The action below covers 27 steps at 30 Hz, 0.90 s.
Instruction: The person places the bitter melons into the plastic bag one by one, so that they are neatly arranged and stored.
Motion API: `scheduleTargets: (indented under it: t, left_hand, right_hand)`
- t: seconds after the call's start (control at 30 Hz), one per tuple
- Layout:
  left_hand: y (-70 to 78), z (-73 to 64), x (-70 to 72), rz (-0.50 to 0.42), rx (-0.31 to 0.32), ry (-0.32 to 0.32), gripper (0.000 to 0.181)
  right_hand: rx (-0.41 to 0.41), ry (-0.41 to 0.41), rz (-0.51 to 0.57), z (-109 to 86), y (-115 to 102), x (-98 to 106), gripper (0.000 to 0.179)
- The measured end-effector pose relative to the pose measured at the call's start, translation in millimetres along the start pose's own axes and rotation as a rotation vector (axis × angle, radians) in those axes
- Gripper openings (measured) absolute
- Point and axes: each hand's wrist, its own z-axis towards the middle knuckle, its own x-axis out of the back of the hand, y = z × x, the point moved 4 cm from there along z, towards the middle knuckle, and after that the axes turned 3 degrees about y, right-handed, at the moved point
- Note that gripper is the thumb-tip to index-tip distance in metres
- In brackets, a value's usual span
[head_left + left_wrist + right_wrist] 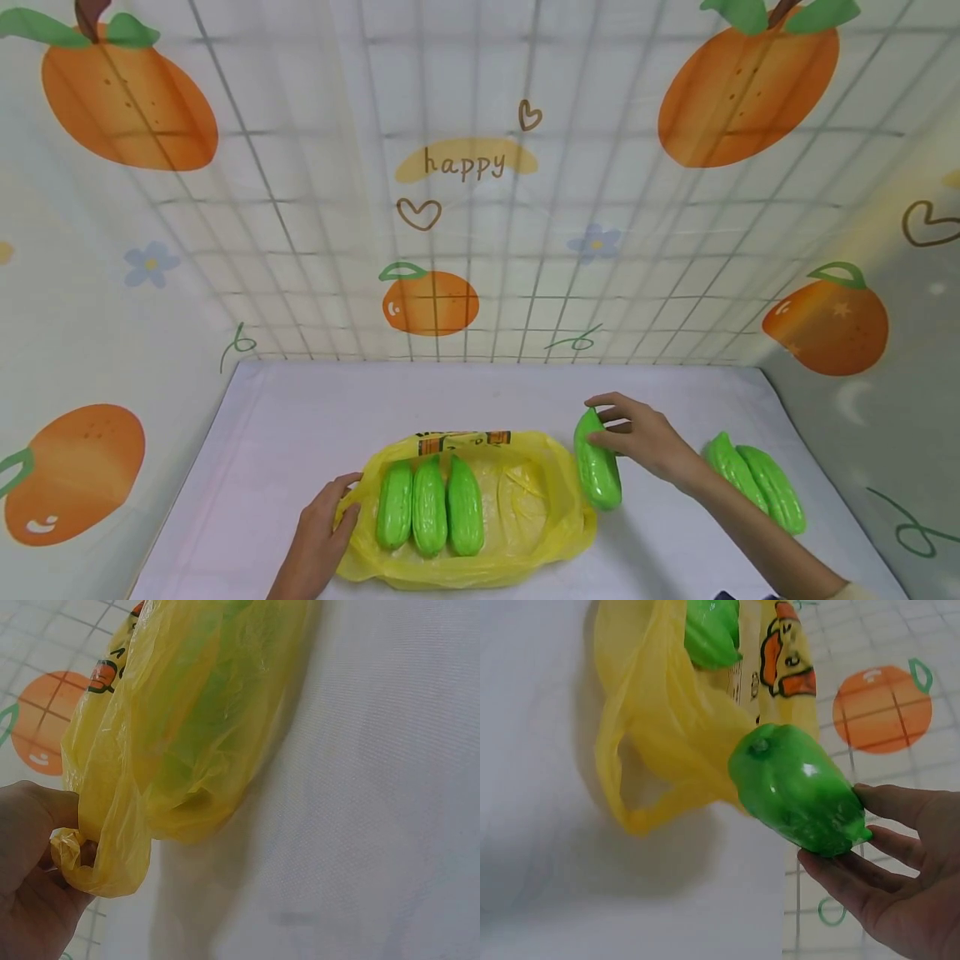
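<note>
Right hand (637, 437) holds a glossy green, long ridged fruit (597, 462) at the right edge of an open yellow printed plastic bag (573, 525).
Its fingers pinch the fruit near the narrow tip, presumably leaving the blunt end free; the left hand (321, 529) pinches the bag's opposite edge between thumb and fingers, likely steadying its mouth. Six fruits in all: one held, three side by side inside (430, 508), two together on the white table (300, 417) at right (776, 492). One bag.
</note>
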Motion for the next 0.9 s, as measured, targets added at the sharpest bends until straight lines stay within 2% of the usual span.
scheduleTargets:
  t: [0.57,0.9]
  left_hand:
    - [-0.1,0.4,1.7,-0.005,0.001,0.015,0.038]
    - [1.0,0.6,1.8,-0.005,0.018,0.002,0.038]
  right_hand:
    - [0.021,-0.049,0.097,5.6,-41,-29,0.043]
    - [0.049,-0.131,0.119,7.8,-56,-51,0.039]
